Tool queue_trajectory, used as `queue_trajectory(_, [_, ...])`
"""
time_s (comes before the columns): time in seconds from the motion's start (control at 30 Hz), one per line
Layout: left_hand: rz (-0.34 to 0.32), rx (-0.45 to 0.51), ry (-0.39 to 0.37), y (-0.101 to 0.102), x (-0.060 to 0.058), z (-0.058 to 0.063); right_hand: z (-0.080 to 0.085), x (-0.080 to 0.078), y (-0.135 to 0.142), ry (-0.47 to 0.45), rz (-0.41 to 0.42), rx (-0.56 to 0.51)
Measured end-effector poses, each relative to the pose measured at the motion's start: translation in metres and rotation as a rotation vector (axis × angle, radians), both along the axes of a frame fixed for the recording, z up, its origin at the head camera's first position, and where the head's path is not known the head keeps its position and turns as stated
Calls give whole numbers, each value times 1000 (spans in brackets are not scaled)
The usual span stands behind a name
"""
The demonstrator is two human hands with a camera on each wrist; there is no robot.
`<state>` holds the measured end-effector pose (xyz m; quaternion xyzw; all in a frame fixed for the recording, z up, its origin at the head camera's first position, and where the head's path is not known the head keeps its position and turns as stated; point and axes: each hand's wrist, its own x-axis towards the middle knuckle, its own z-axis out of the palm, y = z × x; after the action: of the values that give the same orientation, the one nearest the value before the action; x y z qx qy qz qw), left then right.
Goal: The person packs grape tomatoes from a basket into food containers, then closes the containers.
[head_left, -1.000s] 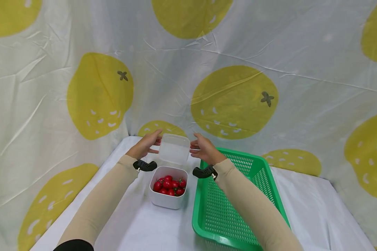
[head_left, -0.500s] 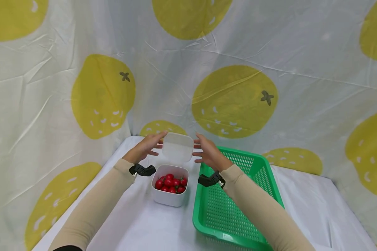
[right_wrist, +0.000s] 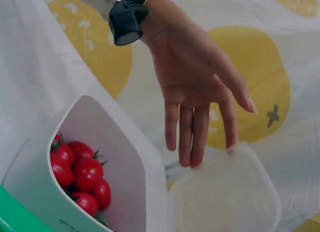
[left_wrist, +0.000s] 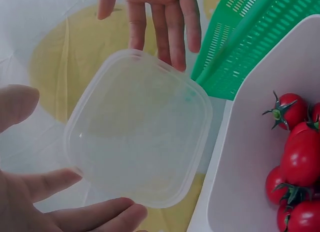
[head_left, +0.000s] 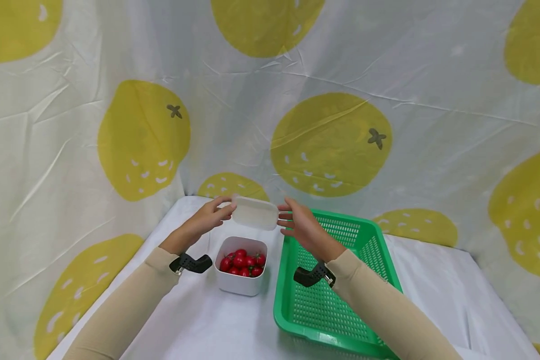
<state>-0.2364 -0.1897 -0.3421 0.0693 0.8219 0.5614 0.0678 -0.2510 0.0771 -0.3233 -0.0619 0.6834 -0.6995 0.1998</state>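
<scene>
A translucent, rounded-square plastic lid (head_left: 254, 213) is held up between both hands, above and behind a white plastic container (head_left: 238, 286). Along the lid's left edge lie the fingertips of my left hand (head_left: 204, 217), fairly straight; in the left wrist view its thumb (left_wrist: 17, 106) stands apart from the lid. The fingers of my right hand (head_left: 306, 227) are extended and touch the opposite edge. Several red cherry tomatoes (head_left: 242, 262), some with green stems, sit inside the uncovered container. The right wrist view shows the left hand (right_wrist: 192, 87) with its fingertips at the lid.
A green perforated plastic basket (head_left: 280, 305) stands right of the container, partly beneath the right forearm. White cloth covers the table (head_left: 193, 320). Behind and to the left hangs a pale curtain (head_left: 234, 125) printed with yellow lemons.
The lid has tipped and now looks flatter in the head view. The left hand has turned and shifted its fingers at the lid's edge. Container and basket stay in place.
</scene>
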Motion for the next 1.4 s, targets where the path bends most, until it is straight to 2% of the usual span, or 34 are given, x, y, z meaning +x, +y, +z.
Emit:
queue_trajectory(0.17, [5, -12, 35, -1, 11, -2, -1, 13, 3, -1, 7, -25])
queue_trajectory(0.37, [48, -53, 62, -3, 26, -11, -4, 28, 4, -5, 35, -41])
queue_trajectory(0.7, [69, -196, 235, -7, 46, -29, -11, 46, 2, -18, 62, -42])
queue_trajectory(0.87, [54, -189, 248, -12, 53, -38, -16, 52, 0, -34, 68, -38])
queue_trajectory(1.13, [46, -189, 257, -18, 65, -57, -21, 55, -3, -57, 122, -27])
queue_trajectory(1.4, [55, -181, 257, -18, 72, -63, -22, 61, -3, -60, 147, 21])
